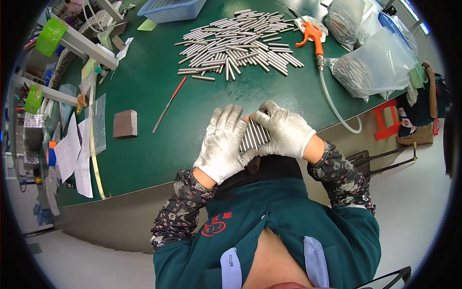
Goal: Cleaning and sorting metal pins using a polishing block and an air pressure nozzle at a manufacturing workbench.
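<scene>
A row of short silver metal rods (pixel 255 135) lies side by side between my two gloved hands at the near edge of the table. My left hand (pixel 219 142), in a white glove with greyed fingertips, rests along the row's left side. Its fingers are stretched and close together, with index finger and thumb at opposite ends of the rods. From the right, my right hand (pixel 286 130) closes on the same row, fingers bent and thumb at the near end. Both palms hide part of the rods. Beyond them is a large loose pile of similar rods (pixel 240 41).
On the green table (pixel 144 164) lie a brown block (pixel 125 124) and a thin red-handled file (pixel 168 105). An orange air gun (pixel 313 36) with a pale hose is at right, near clear bags (pixel 373 65) of parts. A blue basket (pixel 173 9) stands far back; papers (pixel 77 154) are left.
</scene>
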A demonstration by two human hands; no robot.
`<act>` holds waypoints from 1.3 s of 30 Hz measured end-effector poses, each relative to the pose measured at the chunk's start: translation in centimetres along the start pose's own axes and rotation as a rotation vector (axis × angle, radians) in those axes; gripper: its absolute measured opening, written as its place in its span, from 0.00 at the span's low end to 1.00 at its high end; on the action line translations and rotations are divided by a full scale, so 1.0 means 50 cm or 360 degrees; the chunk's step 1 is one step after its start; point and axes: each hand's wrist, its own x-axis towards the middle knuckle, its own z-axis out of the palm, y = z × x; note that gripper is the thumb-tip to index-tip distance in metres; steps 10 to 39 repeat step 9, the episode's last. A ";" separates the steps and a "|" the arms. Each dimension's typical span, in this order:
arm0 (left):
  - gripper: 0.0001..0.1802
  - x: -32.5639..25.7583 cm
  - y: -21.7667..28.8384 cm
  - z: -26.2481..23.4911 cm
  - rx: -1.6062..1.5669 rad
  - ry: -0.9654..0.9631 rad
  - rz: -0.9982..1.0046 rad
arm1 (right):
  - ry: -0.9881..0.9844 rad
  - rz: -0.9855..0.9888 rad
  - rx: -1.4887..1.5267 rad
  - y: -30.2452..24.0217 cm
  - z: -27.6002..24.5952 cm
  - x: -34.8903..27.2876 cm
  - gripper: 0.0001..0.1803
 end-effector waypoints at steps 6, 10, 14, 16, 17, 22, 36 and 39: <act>0.38 -0.016 -0.001 -0.010 -0.0105 0.0120 0.0066 | -0.0026 0.0064 0.0045 -0.023 0.005 0.003 0.30; 0.39 -0.011 -0.018 -0.022 -0.0009 0.0047 0.0084 | -0.0083 0.0087 0.0106 -0.049 0.026 0.029 0.31; 0.39 -0.011 -0.018 -0.022 -0.0009 0.0047 0.0084 | -0.0083 0.0087 0.0106 -0.049 0.026 0.029 0.31; 0.39 -0.011 -0.018 -0.022 -0.0009 0.0047 0.0084 | -0.0083 0.0087 0.0106 -0.049 0.026 0.029 0.31; 0.39 -0.011 -0.018 -0.022 -0.0009 0.0047 0.0084 | -0.0083 0.0087 0.0106 -0.049 0.026 0.029 0.31; 0.39 -0.011 -0.018 -0.022 -0.0009 0.0047 0.0084 | -0.0083 0.0087 0.0106 -0.049 0.026 0.029 0.31; 0.39 -0.011 -0.018 -0.022 -0.0009 0.0047 0.0084 | -0.0083 0.0087 0.0106 -0.049 0.026 0.029 0.31; 0.39 -0.011 -0.018 -0.022 -0.0009 0.0047 0.0084 | -0.0083 0.0087 0.0106 -0.049 0.026 0.029 0.31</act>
